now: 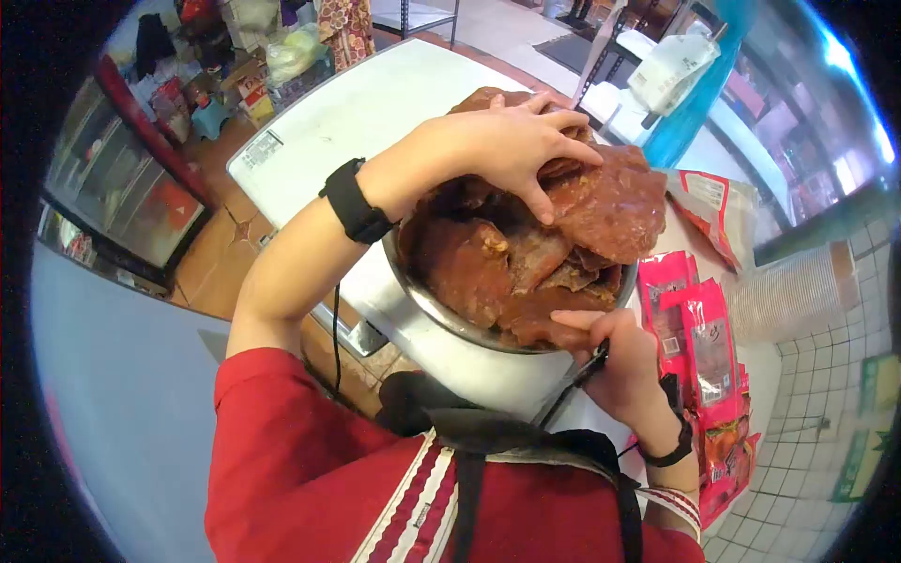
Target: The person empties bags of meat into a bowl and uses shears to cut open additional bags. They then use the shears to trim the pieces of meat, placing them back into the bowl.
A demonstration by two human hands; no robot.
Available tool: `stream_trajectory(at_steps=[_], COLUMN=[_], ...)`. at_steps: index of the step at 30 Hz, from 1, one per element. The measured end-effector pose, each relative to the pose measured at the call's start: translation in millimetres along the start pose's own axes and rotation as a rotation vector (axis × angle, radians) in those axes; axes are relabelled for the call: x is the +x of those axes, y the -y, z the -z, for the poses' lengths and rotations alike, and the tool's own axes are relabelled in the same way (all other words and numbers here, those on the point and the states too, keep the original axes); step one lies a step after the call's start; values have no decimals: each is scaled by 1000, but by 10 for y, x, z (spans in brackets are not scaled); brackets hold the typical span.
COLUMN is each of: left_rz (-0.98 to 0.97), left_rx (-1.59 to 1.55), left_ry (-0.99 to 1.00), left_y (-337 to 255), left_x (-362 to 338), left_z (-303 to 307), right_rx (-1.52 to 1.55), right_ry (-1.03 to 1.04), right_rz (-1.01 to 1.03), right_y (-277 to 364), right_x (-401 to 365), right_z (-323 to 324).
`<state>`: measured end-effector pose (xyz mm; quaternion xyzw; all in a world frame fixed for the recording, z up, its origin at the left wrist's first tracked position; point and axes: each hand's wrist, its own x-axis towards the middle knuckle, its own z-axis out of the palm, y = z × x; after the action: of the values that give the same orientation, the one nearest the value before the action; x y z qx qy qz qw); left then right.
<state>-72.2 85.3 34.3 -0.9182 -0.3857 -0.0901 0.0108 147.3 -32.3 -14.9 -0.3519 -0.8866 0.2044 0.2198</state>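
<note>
Large brown slabs of meat [610, 202] are heaped in a round metal bowl [441, 327], rising above its rim. My left hand [516, 150] lies on top of the heap with its fingers spread, thumb and fingertips pressing the upper slab. At the bowl's near right edge, my right hand [619, 361] is curled, with its index finger stretched over a lower piece of meat. A slim black tool [568, 389] sticks out of that hand toward my body; I cannot tell its kind.
The bowl stands on a white table [347, 117]. Pink and red packets [704, 347] lie at its right, below a stack of clear round lids or containers [793, 296]. A plastic bag [718, 211] sits behind them. A glass-door cabinet [122, 178] stands at far left.
</note>
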Motion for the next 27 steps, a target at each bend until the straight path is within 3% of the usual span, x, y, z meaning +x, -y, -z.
stream_trajectory(at_steps=[4,7,9,11,14,15,16,17,21,24,27], left_rz=[-14,-33,-44,-59,-40,6,138,207,100,109,-1], left_rx=[3,10,-32,-84,-162,-184,-28,-32,-223,-216,-318], left_ry=[29,-1,-35,-60,-69,-71,-12,136,196,178,142], left_y=[6,35,60,104,149,142,104,109,524,577,648], left_x=[13,3,5,18,23,25,-3,2,35,35,12], left_z=[-15,-9,5,15,55,128,170,266,97,-37,15], right_rx=[-96,52,435,272,79,36,-11,37,10,59,201], right_ry=[-71,-2,-462,-709,-652,-498,-346,-334,-226,-323,-301], right_rz=[31,-69,159,-8,-132,-208,-275,-215,-233,-114,-151], right_y=[94,99,73,-36,-514,-501,-468,-392,-329,-302,-300], right_x=[-12,47,113,342,595,644,713,685,693,721,736], right_z=[12,249,439,694,731,703,712,736,831,869,880])
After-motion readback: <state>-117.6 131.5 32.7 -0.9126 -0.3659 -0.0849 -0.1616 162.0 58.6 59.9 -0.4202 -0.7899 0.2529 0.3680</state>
